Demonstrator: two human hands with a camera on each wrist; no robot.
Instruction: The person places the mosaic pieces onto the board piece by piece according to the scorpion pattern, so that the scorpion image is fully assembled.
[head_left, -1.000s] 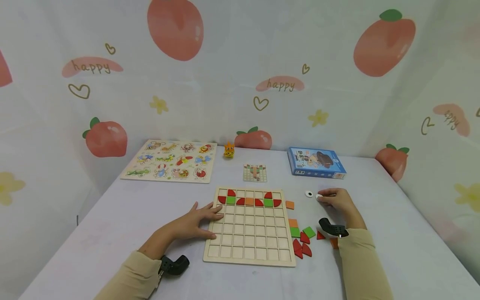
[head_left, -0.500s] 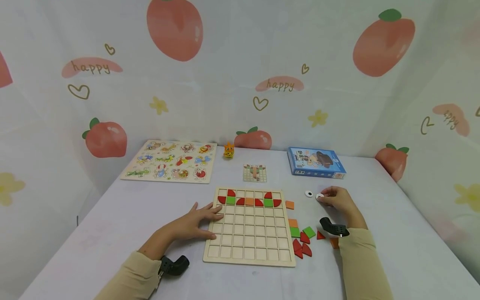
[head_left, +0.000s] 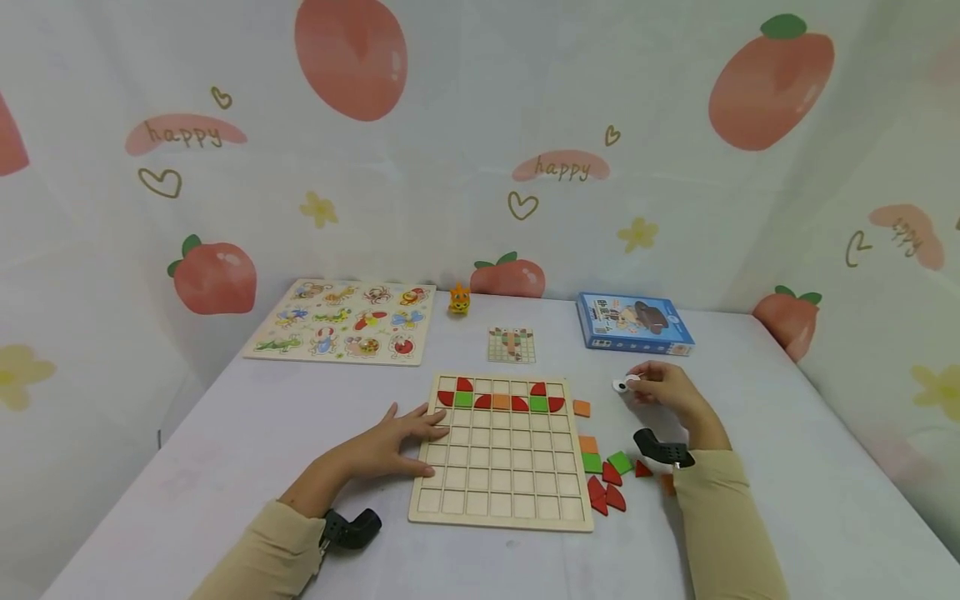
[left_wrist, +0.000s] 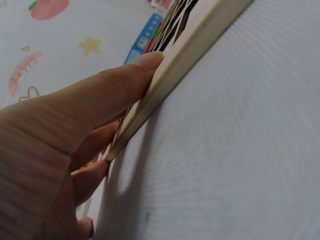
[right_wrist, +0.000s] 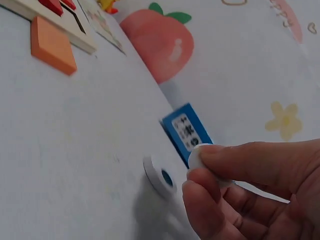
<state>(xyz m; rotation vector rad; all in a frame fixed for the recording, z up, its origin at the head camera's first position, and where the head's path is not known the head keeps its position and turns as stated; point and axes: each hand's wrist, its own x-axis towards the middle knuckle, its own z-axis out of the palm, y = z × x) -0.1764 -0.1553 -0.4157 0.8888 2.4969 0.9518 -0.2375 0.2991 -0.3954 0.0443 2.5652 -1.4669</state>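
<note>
My left hand [head_left: 393,444] rests on the left edge of the wooden grid board [head_left: 501,527], its fingers spread. In the left wrist view the thumb [left_wrist: 127,80] touches the board's rim [left_wrist: 175,67] from above. Between thumb and fingertips my right hand [head_left: 671,392] pinches a white round disc [right_wrist: 196,157], partly hidden by the fingers. Just left of it on the table lies a white eye disc with a dark centre [right_wrist: 159,177]. Near the top of the board sit red quarter-circle pieces [head_left: 483,402], green squares [head_left: 463,399] and an orange square [head_left: 501,402].
Loose orange [head_left: 582,408], green [head_left: 620,462] and red pieces [head_left: 615,497] lie right of the board. Behind are a pattern card [head_left: 512,345], an insect puzzle board [head_left: 345,325], a small orange figurine [head_left: 460,300] and a blue box [head_left: 636,325].
The right hand has lifted the white disc off the table and moved it slightly left and away from me, close to the other disc. The left hand stays on the board.
</note>
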